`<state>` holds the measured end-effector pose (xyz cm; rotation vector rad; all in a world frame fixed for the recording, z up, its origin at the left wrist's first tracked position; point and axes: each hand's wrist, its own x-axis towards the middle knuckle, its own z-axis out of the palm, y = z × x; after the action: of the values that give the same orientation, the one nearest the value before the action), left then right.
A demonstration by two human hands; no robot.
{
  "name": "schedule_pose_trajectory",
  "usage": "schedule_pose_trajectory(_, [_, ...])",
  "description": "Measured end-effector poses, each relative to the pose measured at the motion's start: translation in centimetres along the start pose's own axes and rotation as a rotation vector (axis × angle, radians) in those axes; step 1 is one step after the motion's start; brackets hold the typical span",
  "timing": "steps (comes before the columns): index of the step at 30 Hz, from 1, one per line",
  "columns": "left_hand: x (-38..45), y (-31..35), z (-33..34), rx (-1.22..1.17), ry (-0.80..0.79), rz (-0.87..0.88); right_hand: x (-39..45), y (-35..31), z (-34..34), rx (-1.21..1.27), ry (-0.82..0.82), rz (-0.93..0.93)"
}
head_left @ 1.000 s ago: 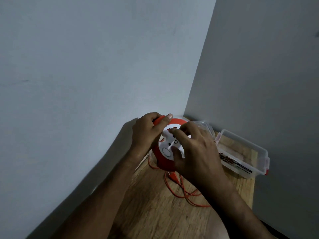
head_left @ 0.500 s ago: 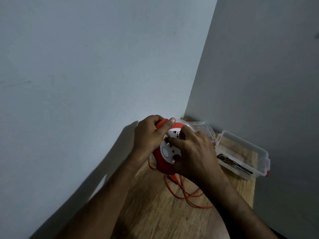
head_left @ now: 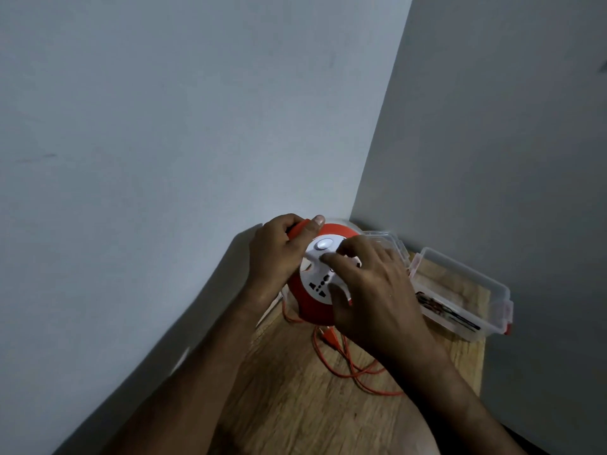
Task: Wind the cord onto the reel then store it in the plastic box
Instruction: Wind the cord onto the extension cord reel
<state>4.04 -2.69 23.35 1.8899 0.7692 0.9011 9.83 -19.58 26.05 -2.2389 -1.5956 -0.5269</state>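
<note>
Plastic box [head_left: 460,290] open, small dark items inside; our left hand [head_left: 276,254] grips reel [head_left: 315,300] rim, right hand [head_left: 371,290] fingers curled on its white face, cord [head_left: 354,369] loose on surface [head_left: 295,405].

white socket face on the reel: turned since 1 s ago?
Yes. The round button on the reel face was at lower left; now it sits at the top, near the left hand thumb, which holds the rim. The right hand turns the face.
</note>
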Motion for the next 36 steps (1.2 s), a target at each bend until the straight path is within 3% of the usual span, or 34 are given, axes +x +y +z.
schedule_pose_trajectory(2, [-0.1, -0.1, 0.1, 0.009, -0.005, 0.005, 0.0, 0.4, 0.0, -0.073, -0.186, -0.041])
schedule_pose_trajectory(4, [-0.3, -0.2, 0.3, 0.005, -0.016, -0.001, 0.1, 0.4, 0.1, -0.106, -0.250, -0.069])
schedule_pose_trajectory(7, [-0.5, -0.3, 0.4, -0.006, -0.035, -0.002, 0.0, 0.6, 0.5, -0.159, -0.235, -0.135])
schedule_pose_trajectory(12, [-0.5, 0.0, 0.5, 0.051, -0.039, 0.034, 0.2, 0.9, 0.8, -0.093, -0.087, -0.079])
schedule_pose_trajectory(22, [-0.4, 0.1, 0.6, 0.038, -0.017, 0.013, 1.2, -0.9, 1.5, 0.342, 0.027, 0.502])
schedule_pose_trajectory(24, [-0.3, -0.1, 0.5, 0.016, -0.011, -0.013, 0.8, -1.1, 1.1, 0.258, 0.068, 0.433])
schedule_pose_trajectory(27, [0.2, -0.1, 0.1, 0.005, 0.002, -0.003, 0.1, -1.0, 0.2, 0.102, 0.205, 0.169])
schedule_pose_trajectory(31, [0.3, 0.0, 0.0, 0.018, 0.001, 0.027, 0.1, 0.1, 0.2, -0.019, -0.059, -0.063])
schedule_pose_trajectory(33, [0.2, -0.1, 0.0, 0.026, -0.001, 0.024, 0.1, 0.4, 0.4, -0.081, -0.169, -0.078])
schedule_pose_trajectory(36, [0.0, -0.2, 0.0, 0.029, -0.006, 0.017, 0.2, 0.5, 0.7, -0.103, -0.207, -0.081])
